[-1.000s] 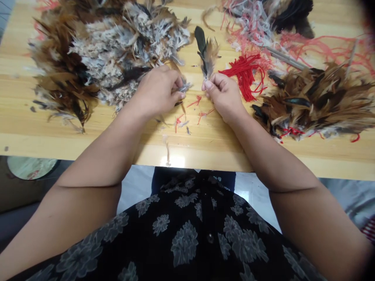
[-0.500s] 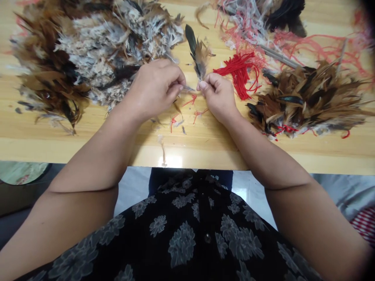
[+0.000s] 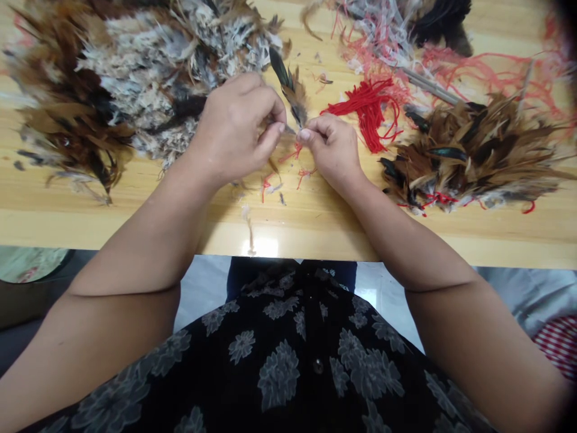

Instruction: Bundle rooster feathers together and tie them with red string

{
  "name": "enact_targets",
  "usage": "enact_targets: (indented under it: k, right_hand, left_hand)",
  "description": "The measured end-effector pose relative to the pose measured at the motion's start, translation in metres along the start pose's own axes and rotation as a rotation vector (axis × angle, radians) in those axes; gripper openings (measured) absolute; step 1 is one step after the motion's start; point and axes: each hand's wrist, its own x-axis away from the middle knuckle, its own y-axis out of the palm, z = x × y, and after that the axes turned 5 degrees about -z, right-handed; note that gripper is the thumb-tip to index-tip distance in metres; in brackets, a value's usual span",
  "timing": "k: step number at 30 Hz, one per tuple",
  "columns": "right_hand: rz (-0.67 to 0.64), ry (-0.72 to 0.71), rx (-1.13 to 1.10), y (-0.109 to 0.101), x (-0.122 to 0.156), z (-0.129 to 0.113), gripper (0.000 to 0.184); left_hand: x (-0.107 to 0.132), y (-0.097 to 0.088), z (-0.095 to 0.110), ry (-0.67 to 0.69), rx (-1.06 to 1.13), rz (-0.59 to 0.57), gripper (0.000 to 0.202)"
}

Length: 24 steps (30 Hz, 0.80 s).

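Observation:
Between the thumb and fingers of my right hand is the base of a small bundle of feathers, dark green-black and brown, standing up and leaning left. My left hand is closed in a pinch just left of it. A thin grey wisp, seemingly a feather, sticks out from its fingertips toward the bundle's base; the blur hides its exact shape. Short red thread scraps lie on the table below the hands. A hank of red yarn lies beyond my right hand.
A large heap of grey-white and brown feathers covers the left side of the wooden table. On the right lies a pile of brown feather bundles with red ties. Tangled pale red and white strands spread at the back right.
The feather bundle has shifted a little left with my right hand and leans further left. My left hand's fingertips have come slightly closer to its base.

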Motion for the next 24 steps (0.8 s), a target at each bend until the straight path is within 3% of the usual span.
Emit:
enact_targets:
  k: [5,12,20,24]
  right_hand:
    - [0.018,-0.012,0.008,0.002,-0.001,0.005,0.022]
    - [-0.023,-0.044,-0.045,0.002,-0.001,0.003,0.025]
    - [-0.093,-0.093,-0.156,0.003,0.000,-0.004,0.044]
    - [-0.108,-0.108,-0.182,0.002,0.000,-0.006,0.040]
  left_hand:
    - [-0.001,-0.002,0.002,0.015,0.036,0.079,0.021]
    - [-0.001,0.003,-0.004,-0.014,0.038,0.052,0.022]
    - [-0.002,0.004,-0.005,0.013,0.029,0.064,0.025]
    - [-0.001,0.004,-0.001,-0.038,0.050,0.046,0.025]
